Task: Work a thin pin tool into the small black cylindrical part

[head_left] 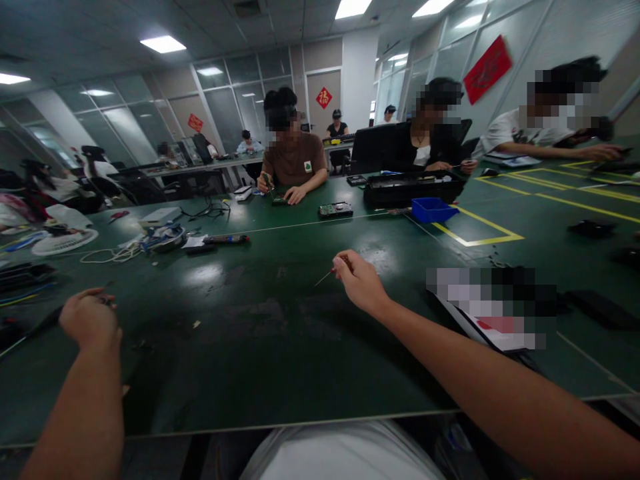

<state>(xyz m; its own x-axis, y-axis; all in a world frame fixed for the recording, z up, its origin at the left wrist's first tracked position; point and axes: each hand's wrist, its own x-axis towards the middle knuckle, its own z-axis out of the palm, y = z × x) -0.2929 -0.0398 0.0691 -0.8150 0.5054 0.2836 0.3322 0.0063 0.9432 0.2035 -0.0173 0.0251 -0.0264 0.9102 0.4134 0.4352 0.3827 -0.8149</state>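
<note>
My right hand point(361, 281) is closed around a thin screwdriver point(325, 277) above the middle of the green table point(280, 367). The metal shaft points down and to the left, and its tip touches nothing that I can make out. Over at the left side, my left hand point(93, 313) is curled with its fingers bent. A small dark thing shows at its fingertips, too blurred to name. A dark tool with a long shaft point(37, 328) lies just left of that hand.
Cables point(163, 238) and a dark pen-shaped tool point(225, 239) lie at the back left. Farther back are a circuit board point(335, 210), a blue bin point(433, 210) and a long black case point(413, 189). Papers point(493, 323) lie right. Several people work around.
</note>
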